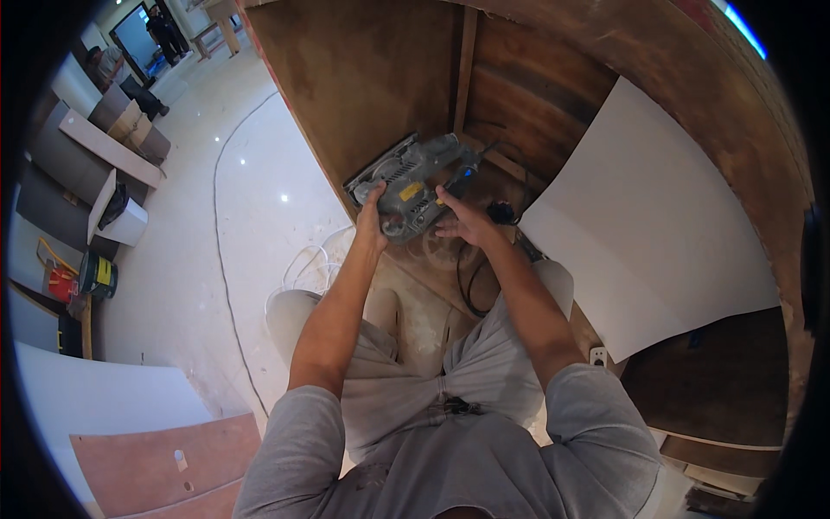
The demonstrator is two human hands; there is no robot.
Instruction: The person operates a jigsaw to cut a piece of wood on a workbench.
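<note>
My left hand grips the near left end of a grey power sander, which is tilted inside the opening of a brown wooden cabinet. My right hand is at the sander's right side, its thumb pressed on the body and its fingers loosely curled below. A black cord hangs in loops under my right hand, and a pale coiled cord lies on the floor left of my knees. I am squatting before the opening.
A large white sheet leans inside the cabinet's right part. A power socket sits by my right elbow. Left: stacked boards, white bin, red tool, pink panels, a long floor cable. Two people are far back.
</note>
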